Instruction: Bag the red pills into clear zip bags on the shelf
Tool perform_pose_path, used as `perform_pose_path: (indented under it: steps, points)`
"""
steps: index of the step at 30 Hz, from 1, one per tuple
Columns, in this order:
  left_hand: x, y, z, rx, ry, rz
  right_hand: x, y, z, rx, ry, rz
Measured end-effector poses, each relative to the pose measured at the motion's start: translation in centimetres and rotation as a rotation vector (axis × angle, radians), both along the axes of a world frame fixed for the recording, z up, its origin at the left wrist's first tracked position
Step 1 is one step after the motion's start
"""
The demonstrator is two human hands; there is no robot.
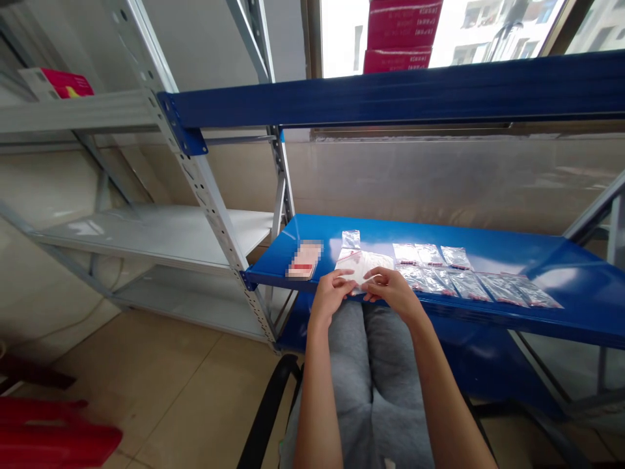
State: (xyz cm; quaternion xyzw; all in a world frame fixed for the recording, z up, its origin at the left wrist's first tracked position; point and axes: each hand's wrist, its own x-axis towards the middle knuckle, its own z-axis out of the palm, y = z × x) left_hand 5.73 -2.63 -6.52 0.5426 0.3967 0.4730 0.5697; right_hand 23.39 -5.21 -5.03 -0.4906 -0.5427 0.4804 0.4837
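My left hand (334, 288) and my right hand (388, 286) are at the front edge of the blue shelf. Between them is a whitish plastic zip bag (365, 262) with a red line along one edge. Fingers of both hands are closed on its near side, left and right. Whether anything is inside this bag I cannot tell. Just behind it lies a small clear bag (350, 240). To the right, several clear zip bags with red strips, one of them a bag (467, 285) in the front row, lie flat in two rows.
The blue shelf (327, 228) has a blue crossbeam (390, 98) above it. A pinkish, blurred-out item (305, 259) lies at its left end. Red boxes (403, 29) stand on top by the window. A grey shelf rack (161, 234) is on the left, and a red object (53, 433) at lower left.
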Motion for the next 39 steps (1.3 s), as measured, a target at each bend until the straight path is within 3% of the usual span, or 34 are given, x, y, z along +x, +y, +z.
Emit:
perform_pose_path:
  steps: [3, 10, 17, 31, 39]
  points:
    - [-0.2, -0.4, 0.3, 0.031, 0.032, -0.07, 0.5, -0.6, 0.2, -0.02, -0.057, 0.063]
    - [-0.5, -1.1, 1.1, 0.036, 0.093, -0.277, 1.1, -0.4, 0.3, 0.124, -0.086, -0.049]
    - [-0.6, -1.2, 0.6, -0.033, 0.085, -0.316, 1.2, -0.2, 0.3, 0.226, -0.118, -0.101]
    - [-1.6, -0.5, 0.5, 0.081, 0.409, -0.158, 1.3, 0.1, -0.5, 0.155, -0.153, -0.063]
    - [-1.3, -2.2, 3.1, 0.291, 0.716, 0.147, -0.5, 0.3, -0.7, 0.143, -0.148, -0.035]
